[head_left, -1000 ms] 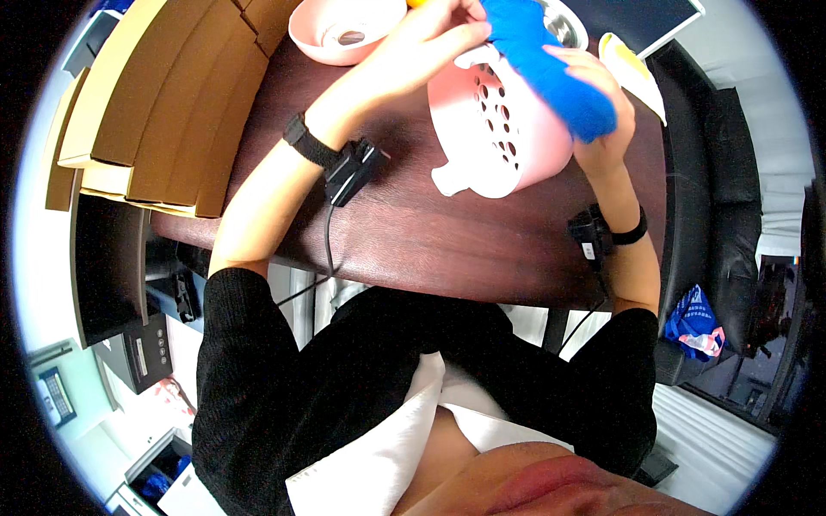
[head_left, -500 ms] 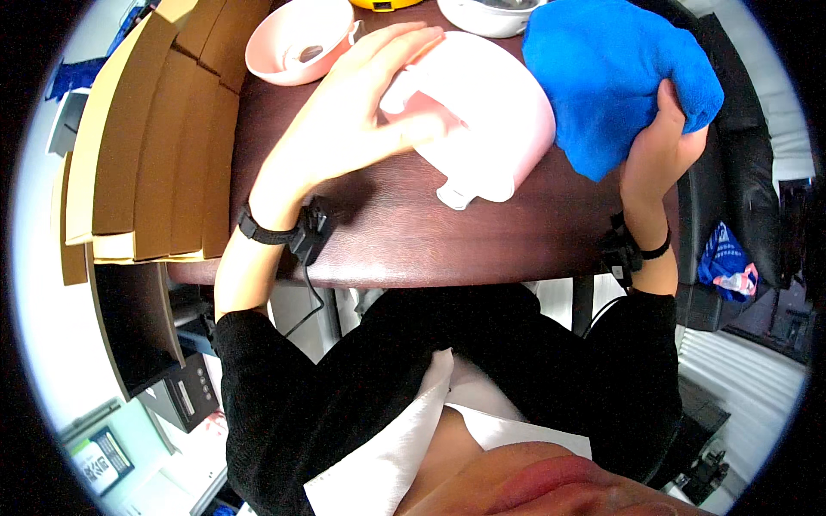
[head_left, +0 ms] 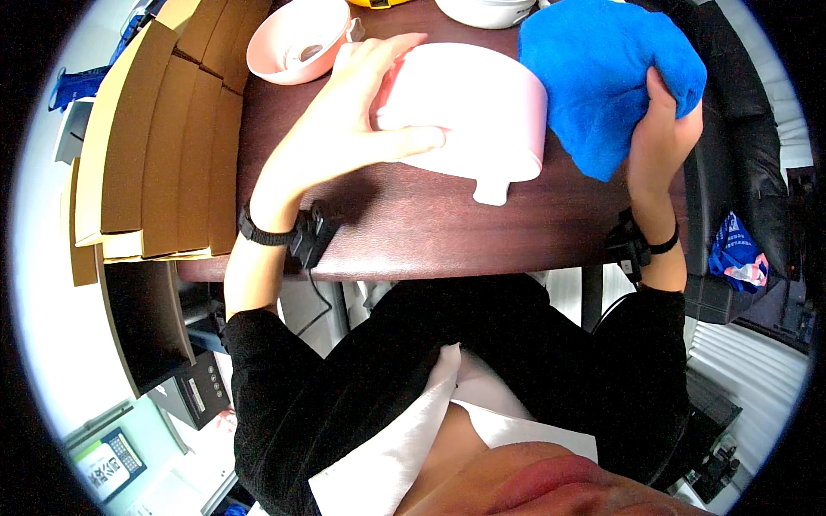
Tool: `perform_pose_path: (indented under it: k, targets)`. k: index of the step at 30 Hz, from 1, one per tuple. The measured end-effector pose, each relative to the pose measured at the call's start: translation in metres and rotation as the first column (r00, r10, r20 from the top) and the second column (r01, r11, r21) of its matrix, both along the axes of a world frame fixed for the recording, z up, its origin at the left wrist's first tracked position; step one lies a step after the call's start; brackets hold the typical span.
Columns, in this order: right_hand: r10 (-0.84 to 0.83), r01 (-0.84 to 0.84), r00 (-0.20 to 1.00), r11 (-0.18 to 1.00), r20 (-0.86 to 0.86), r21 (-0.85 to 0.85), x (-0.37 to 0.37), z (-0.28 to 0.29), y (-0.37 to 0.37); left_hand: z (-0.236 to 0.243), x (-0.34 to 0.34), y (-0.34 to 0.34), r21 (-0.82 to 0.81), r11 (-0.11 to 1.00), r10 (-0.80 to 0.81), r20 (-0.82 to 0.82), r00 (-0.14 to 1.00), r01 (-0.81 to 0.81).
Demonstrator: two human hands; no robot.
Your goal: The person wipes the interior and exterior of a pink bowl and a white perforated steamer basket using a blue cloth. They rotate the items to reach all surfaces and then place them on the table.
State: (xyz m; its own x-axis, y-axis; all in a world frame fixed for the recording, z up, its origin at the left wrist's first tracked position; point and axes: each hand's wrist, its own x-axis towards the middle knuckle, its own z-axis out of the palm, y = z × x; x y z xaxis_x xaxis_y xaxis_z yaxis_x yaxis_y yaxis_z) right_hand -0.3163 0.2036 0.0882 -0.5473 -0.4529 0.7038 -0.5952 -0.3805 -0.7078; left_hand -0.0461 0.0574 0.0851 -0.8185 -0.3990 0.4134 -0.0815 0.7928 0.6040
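My left hand grips a pale pink plastic container with a small tab on its lower edge. The fingers reach over its left side and the thumb presses on the near face. It is held tilted above the dark table, and strong light washes out much of its surface. In my right hand is a bunched blue cloth, pinched near its right end. The cloth hangs against or just beside the container's right side; I cannot tell whether they touch.
A pink bowl with something small inside stands at the far left of the brown table. Behind the container are a white vessel and a yellow item. Cardboard boxes line the left edge. A black seat is on the right.
The pink container has turned in my left hand, so its tab points down further to the right and its side clip no longer shows. The blue cloth has shifted slightly left.
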Motion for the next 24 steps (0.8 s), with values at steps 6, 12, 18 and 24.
perform_pose_path:
  k: [6, 12, 18, 24]
  targets:
    - [0.139, -0.097, 0.939, 0.984, -0.314, 0.147, 0.014, 0.025, 0.008, -0.021, -0.018, 0.015, 0.393, 0.915, 0.204, -0.261, 0.944, -0.089]
    - [0.386, -0.054, 0.645, 0.884, -0.659, 0.465, 0.087, 0.041, -0.007, -0.027, -0.029, 0.022, 0.390, 0.906, 0.296, -0.301, 0.907, -0.167]
    - [0.292, -0.055, 0.626, 0.942, -0.723, 0.332, 0.078, 0.026, -0.016, -0.035, -0.031, 0.022, 0.490, 0.864, 0.310, -0.342, 0.887, -0.113]
    - [0.361, -0.243, 0.886, 0.896, -0.292, 0.372, 0.044, -0.004, -0.006, -0.031, -0.027, 0.029, 0.557, 0.826, 0.344, -0.366, 0.865, -0.093]
